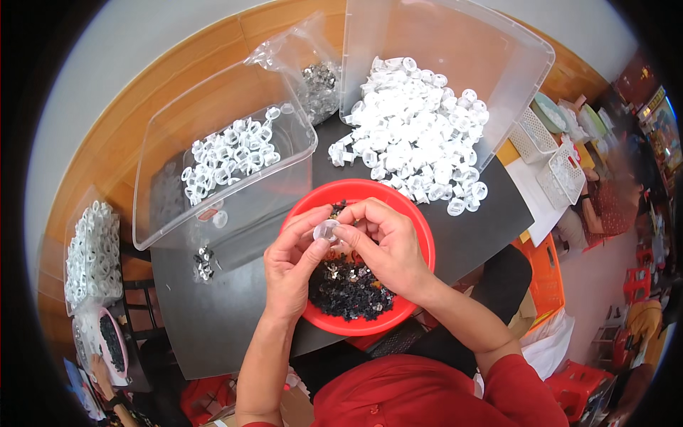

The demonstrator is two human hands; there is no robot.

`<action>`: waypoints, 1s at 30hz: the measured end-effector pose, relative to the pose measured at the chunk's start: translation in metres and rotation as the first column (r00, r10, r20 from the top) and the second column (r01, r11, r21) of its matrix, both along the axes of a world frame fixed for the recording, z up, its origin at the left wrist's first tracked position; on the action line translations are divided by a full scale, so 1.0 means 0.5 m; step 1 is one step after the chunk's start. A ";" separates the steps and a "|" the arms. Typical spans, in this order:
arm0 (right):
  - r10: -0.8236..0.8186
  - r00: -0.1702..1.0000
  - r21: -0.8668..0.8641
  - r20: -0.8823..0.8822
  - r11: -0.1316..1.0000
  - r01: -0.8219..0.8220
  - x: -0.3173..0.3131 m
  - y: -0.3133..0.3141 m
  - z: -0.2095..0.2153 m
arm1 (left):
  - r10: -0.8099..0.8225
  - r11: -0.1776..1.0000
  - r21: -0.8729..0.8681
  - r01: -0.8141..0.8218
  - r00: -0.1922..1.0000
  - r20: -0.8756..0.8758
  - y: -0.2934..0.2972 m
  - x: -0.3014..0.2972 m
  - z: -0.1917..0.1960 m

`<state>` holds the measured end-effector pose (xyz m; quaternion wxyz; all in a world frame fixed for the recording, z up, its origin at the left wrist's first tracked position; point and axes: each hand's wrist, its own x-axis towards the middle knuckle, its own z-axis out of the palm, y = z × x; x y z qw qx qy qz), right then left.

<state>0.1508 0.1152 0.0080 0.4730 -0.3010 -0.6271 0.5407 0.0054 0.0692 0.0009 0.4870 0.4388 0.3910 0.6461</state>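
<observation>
Currently in hand: one clear round plastic cap, held between both hands over the near-upper part of the red basin, clear of its contents.
Left hand: the left hand is nearly closed, fingers bent, thumb and forefinger pinching the cap from its left side.
Right hand: the right hand is curled to a narrow pinch, thumb and forefinger tips on the cap's right edge; I cannot tell what, if anything, lies behind its other fingers.
Basin contents: a loose bed of small black parts, with some shiny bits among them.
Table: the dark tabletop carries the basin at its near edge, and a small cluster of metal pieces well to the left.
Left bin: a clear plastic bin holding transparent ring-shaped parts.
Right bin: a larger translucent tub lying tipped, with a heap of white round-topped parts spilling onto the table.
Between bins: a clear plastic bag of small metallic parts.
Far left: a packed clear container of white parts; below it, a pink-rimmed basin with a co-worker's hand beside it.
Far right: white plastic baskets near a seated person, and an orange crate below.
</observation>
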 end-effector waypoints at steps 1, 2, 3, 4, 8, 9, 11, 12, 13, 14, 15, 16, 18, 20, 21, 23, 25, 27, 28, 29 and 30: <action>-0.011 0.997 -0.061 -0.070 0.998 0.007 -0.004 -0.003 0.001 | -0.006 0.999 -0.048 0.008 0.999 0.047 -0.001 0.000 -0.001; -0.011 0.997 -0.061 -0.071 0.998 0.006 -0.007 -0.005 -0.003 | -0.006 0.999 -0.048 0.008 0.999 0.046 -0.003 -0.001 -0.001; -0.026 0.997 -0.050 -0.068 0.998 0.023 -0.009 -0.007 -0.010 | -0.017 0.996 -0.085 0.023 0.997 0.072 -0.004 -0.003 -0.001; -0.042 0.997 -0.040 -0.065 0.998 0.039 -0.010 -0.008 -0.014 | -0.026 0.992 -0.121 0.038 0.995 0.099 -0.005 -0.004 -0.001; -0.013 0.994 -0.040 -0.108 0.999 0.008 -0.015 -0.009 -0.014 | -0.012 0.988 -0.148 0.035 0.988 0.153 -0.007 -0.013 -0.008; -0.012 0.997 -0.039 -0.080 0.999 0.009 -0.016 -0.009 -0.016 | -0.022 0.988 -0.146 0.046 0.987 0.157 -0.006 -0.015 -0.011; -0.012 0.999 -0.040 -0.051 0.999 0.010 -0.016 -0.011 -0.013 | -0.033 0.988 -0.146 0.057 0.986 0.161 -0.005 -0.018 -0.015; -0.040 0.999 0.033 0.030 0.999 0.039 -0.016 -0.014 -0.004 | -0.030 0.984 -0.165 0.061 0.982 0.186 -0.005 -0.021 -0.017; -0.073 0.991 0.108 0.108 0.992 0.061 -0.016 -0.016 0.004 | -0.026 0.981 -0.185 0.066 0.977 0.211 -0.006 -0.023 -0.019; -0.069 0.992 0.105 0.109 0.993 0.058 -0.017 -0.015 0.010 | -0.022 0.980 -0.189 0.063 0.977 0.211 -0.007 -0.025 -0.017; -0.072 0.989 0.161 0.129 0.986 0.051 -0.014 -0.011 0.018 | -0.017 0.978 -0.198 0.057 0.980 0.199 -0.007 -0.023 -0.011; -0.076 0.986 0.217 0.149 0.975 0.043 -0.011 -0.008 0.024 | -0.011 0.977 -0.208 0.050 0.982 0.186 -0.006 -0.022 -0.005; -0.059 0.986 0.184 0.155 0.982 0.030 -0.009 -0.003 0.035 | 0.000 0.982 -0.184 0.032 0.985 0.171 -0.007 -0.015 0.005; -0.040 0.987 0.151 0.158 0.988 0.016 -0.008 0.003 0.039 | 0.013 0.987 -0.159 0.012 0.988 0.155 -0.005 -0.016 0.006; 0.000 0.985 0.144 0.170 0.989 -0.025 -0.010 0.007 0.039 | 0.030 0.987 -0.160 -0.006 0.988 0.149 -0.003 -0.022 0.000; 0.041 0.983 0.135 0.181 0.989 -0.066 -0.014 0.019 0.031 | 0.047 0.987 -0.161 -0.024 0.988 0.144 -0.001 -0.031 -0.006; -0.004 0.989 0.097 0.148 0.995 -0.011 -0.020 0.038 0.022 | 0.073 0.981 -0.191 -0.026 0.968 0.242 0.003 -0.036 -0.006; -0.022 0.961 0.127 0.276 0.992 -0.014 -0.008 0.057 0.019 | 0.114 0.972 -0.230 -0.057 0.963 0.246 0.006 -0.039 -0.005; -0.109 0.897 0.294 0.429 0.955 -0.025 -0.004 0.066 0.000 | 0.113 0.971 -0.232 -0.052 0.959 0.260 0.007 -0.040 -0.003; -0.218 0.806 0.448 0.550 0.892 -0.065 -0.003 0.072 -0.014 | 0.112 0.971 -0.234 -0.047 0.955 0.275 0.007 -0.040 -0.001; -0.211 0.776 0.462 0.594 0.880 -0.114 -0.009 0.070 -0.022 | 0.112 0.971 -0.234 -0.046 0.954 0.277 0.007 -0.041 -0.001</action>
